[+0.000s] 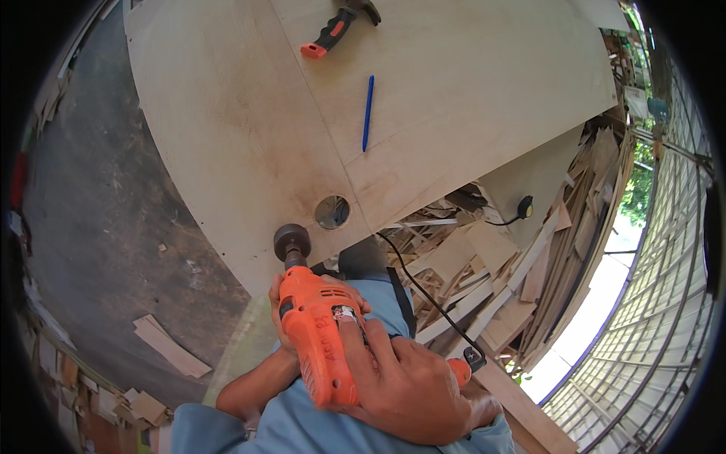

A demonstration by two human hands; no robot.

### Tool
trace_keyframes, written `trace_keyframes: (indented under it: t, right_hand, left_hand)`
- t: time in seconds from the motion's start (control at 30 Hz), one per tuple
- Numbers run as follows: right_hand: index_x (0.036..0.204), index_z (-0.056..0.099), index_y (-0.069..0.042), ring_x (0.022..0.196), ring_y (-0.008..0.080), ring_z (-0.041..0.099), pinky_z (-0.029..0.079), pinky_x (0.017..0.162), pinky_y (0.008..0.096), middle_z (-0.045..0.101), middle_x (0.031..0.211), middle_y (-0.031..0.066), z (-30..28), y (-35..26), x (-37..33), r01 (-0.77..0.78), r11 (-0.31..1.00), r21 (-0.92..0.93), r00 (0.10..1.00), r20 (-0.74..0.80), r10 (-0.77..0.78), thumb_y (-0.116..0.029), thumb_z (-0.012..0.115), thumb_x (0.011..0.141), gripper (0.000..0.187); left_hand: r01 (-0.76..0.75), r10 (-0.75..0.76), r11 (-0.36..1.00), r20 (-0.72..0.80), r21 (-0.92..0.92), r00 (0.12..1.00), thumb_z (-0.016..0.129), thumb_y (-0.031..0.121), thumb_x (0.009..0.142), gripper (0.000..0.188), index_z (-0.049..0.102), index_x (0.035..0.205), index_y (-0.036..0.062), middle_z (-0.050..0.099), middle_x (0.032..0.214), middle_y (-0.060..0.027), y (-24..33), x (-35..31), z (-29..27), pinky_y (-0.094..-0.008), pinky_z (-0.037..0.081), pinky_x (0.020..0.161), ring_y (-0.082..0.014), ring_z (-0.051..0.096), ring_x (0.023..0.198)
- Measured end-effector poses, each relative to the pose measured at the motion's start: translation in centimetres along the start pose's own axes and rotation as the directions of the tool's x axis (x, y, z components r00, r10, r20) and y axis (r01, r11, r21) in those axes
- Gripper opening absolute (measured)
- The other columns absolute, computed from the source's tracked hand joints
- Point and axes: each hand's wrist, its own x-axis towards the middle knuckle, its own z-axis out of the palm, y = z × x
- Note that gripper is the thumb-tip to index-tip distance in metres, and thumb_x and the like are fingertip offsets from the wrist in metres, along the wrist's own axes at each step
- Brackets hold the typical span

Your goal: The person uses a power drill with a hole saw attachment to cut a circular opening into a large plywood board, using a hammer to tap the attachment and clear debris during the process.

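Note:
An orange corded power drill [314, 333] is in both my hands, with a round dark hole saw [292, 242] fixed in its chuck. My left hand [280, 331] wraps around the front of the drill body from below, partly hidden by it. At the rear, my right hand [416, 378] is closed around the handle. The hole saw is over the near edge of a pale plywood panel [227, 113]; whether it touches the wood I cannot tell. Beside it, a round hole [331, 213] goes through the panel.
On the panel lie a blue pen [368, 113] and a hammer [333, 34] with a black and red handle. The drill's black cord [423, 291] runs near my right side. Wood offcuts [461, 261] pile up at right. A loose board [172, 346] lies on the dark floor at left.

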Motion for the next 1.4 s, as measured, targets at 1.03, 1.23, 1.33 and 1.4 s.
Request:
trace_keyframes:
  t: [1.03, 1.23, 1.33, 1.4]
  right_hand:
    - [0.141, 0.045, 0.005, 0.102, 0.0375, 0.072, 0.062, 0.078, 0.0404, 0.063, 0.123, 0.0250, 1.0, -0.3, -2.6, -0.297, 0.783, 0.547, 0.951, 0.091, 0.297, -0.040, 0.092, 0.076, 0.092]
    - [0.143, 0.046, 0.005, 0.102, 0.0429, 0.070, 0.060, 0.087, 0.0457, 0.058, 0.131, 0.0272, -0.4, -1.0, -1.2, -0.251, 0.872, 0.420, 0.967, 0.079, 0.241, -0.034, 0.088, 0.077, 0.087]
    - [0.146, 0.044, 0.006, 0.101, 0.0423, 0.070, 0.061, 0.082, 0.0443, 0.054, 0.137, 0.0277, -1.4, -0.5, -1.5, -0.211, 0.872, 0.442, 0.975, 0.162, 0.154, -0.031, 0.089, 0.073, 0.093]
    - [0.147, 0.044, 0.007, 0.101, 0.0369, 0.071, 0.062, 0.076, 0.0402, 0.053, 0.138, 0.0277, -1.9, 0.1, -2.0, -0.195, 0.859, 0.474, 0.959, 0.277, 0.065, -0.030, 0.089, 0.073, 0.094]
  left_hand:
    - [-0.733, 0.421, -0.129, 0.706, 0.668, 0.569, 0.066, 0.057, 0.080, 0.066, 0.071, 0.111, -0.0020, 0.072, 0.108, -0.0198, 2.7, -1.2, 6.9, -0.0477, 0.051, 0.088, -0.0372, 0.068, 0.097]
    - [-0.739, 0.437, -0.151, 0.715, 0.657, 0.546, 0.067, 0.061, 0.075, 0.068, 0.072, 0.103, -0.0004, 0.073, 0.095, -0.0154, 3.5, -1.0, 6.1, -0.0471, 0.051, 0.086, -0.0354, 0.070, 0.087]
    - [-0.708, 0.488, -0.203, 0.697, 0.676, 0.526, 0.064, 0.066, 0.075, 0.069, 0.072, 0.099, 0.0020, 0.073, 0.094, -0.0146, 3.2, -2.2, 5.1, -0.0482, 0.050, 0.086, -0.0338, 0.071, 0.086]
    - [-0.688, 0.537, -0.230, 0.679, 0.689, 0.501, 0.060, 0.070, 0.076, 0.071, 0.072, 0.099, 0.0038, 0.074, 0.095, -0.0143, 2.9, -2.8, 4.6, -0.0484, 0.049, 0.087, -0.0324, 0.071, 0.087]
